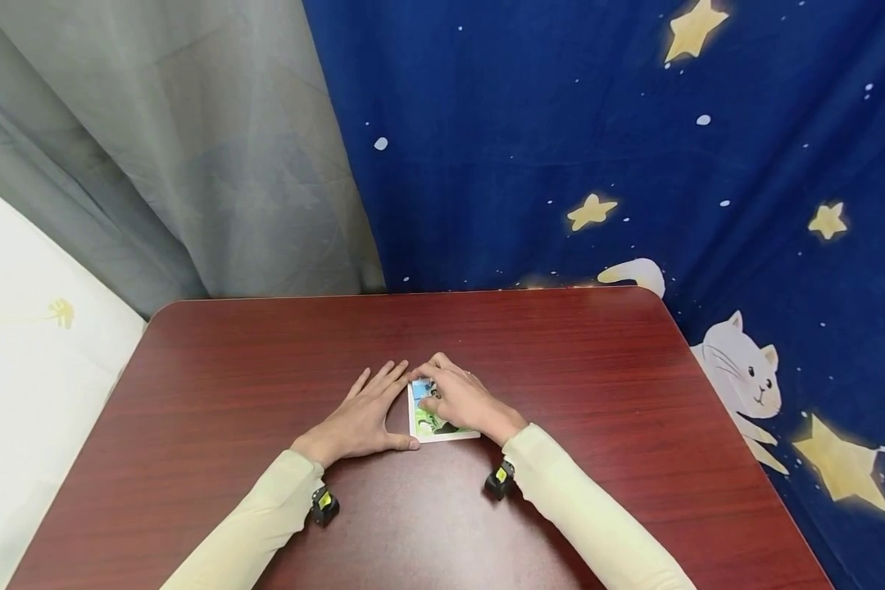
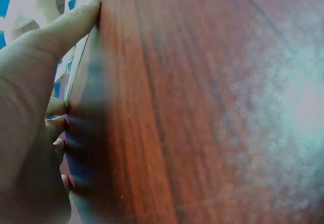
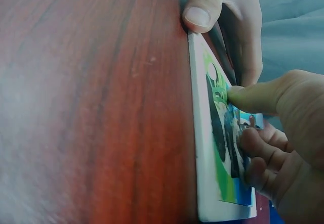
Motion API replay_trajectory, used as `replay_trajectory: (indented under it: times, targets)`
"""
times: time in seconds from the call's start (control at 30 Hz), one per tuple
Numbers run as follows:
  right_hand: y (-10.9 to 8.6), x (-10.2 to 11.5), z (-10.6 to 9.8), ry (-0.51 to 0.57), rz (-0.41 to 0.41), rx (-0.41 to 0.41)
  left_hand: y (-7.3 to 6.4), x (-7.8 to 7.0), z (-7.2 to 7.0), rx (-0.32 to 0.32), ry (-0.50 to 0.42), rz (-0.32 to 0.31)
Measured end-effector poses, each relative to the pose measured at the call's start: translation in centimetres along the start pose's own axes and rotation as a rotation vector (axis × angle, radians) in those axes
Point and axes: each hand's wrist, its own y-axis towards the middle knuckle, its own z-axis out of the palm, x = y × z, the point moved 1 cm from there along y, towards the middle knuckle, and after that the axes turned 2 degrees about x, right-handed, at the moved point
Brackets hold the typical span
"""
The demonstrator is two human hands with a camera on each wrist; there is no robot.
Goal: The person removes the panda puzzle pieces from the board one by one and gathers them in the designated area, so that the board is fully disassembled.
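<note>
A small white-framed picture puzzle (image 1: 450,437) lies flat on the table, its picture green, blue and black. My left hand (image 1: 365,418) rests palm down along its left side with the fingers spread straight, and the thumb touches the near left corner. Over the puzzle bends my right hand (image 1: 460,397), thumb and fingers curled at the upper left part of the picture. Between them a light blue puzzle piece (image 3: 256,120) shows in the right wrist view, pinched and tilted up from the board. The right hand hides much of the picture in the head view.
The dark red wooden table (image 1: 265,352) spreads around both hands. A grey curtain (image 1: 265,164) and a blue curtain (image 1: 524,147) with stars and a cat hang behind its far edge. Small black wrist cameras (image 1: 324,506) sit under the sleeves.
</note>
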Motion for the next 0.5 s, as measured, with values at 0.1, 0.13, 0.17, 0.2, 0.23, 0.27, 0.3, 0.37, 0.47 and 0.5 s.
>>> replay_trajectory:
  times: [0.1,0.13,0.17,0.2,0.23,0.27,0.3,0.37,0.47,0.5]
  targets:
    - [0.1,-0.1,0.1,0.072,0.004,-0.050,0.0,0.0,-0.1,0.003,0.001,0.001]
    - [0.1,-0.1,0.0,0.108,0.012,-0.070,0.0,0.0,0.0,0.004,-0.002,0.004]
    - [0.2,-0.1,-0.1,0.148,0.020,-0.088,0.1,0.0,0.0,0.004,-0.003,0.007]
    - [0.2,0.0,-0.3,0.194,0.026,-0.107,0.1,-0.1,0.0,0.004,-0.002,0.009]
    - [0.2,0.0,-0.5,0.232,0.033,-0.125,0.1,-0.1,0.0,0.003,0.000,0.010]
    - [0.2,0.0,-0.9,0.264,0.040,-0.139,0.1,-0.1,0.1,0.001,0.003,0.011]
    - [0.1,0.1,-1.3,0.286,0.051,-0.150,0.1,0.0,0.1,0.000,0.005,0.009]
    - [0.0,0.1,-2.1,0.310,0.064,-0.165,0.0,0.0,0.1,-0.002,0.007,0.005]
    - [-0.2,-0.1,-3.3,0.318,0.075,-0.179,-0.1,0.0,0.0,-0.005,0.000,0.004]
    - [-0.3,-0.2,-3.6,0.317,0.078,-0.181,-0.1,0.0,0.0,-0.005,-0.005,0.004]
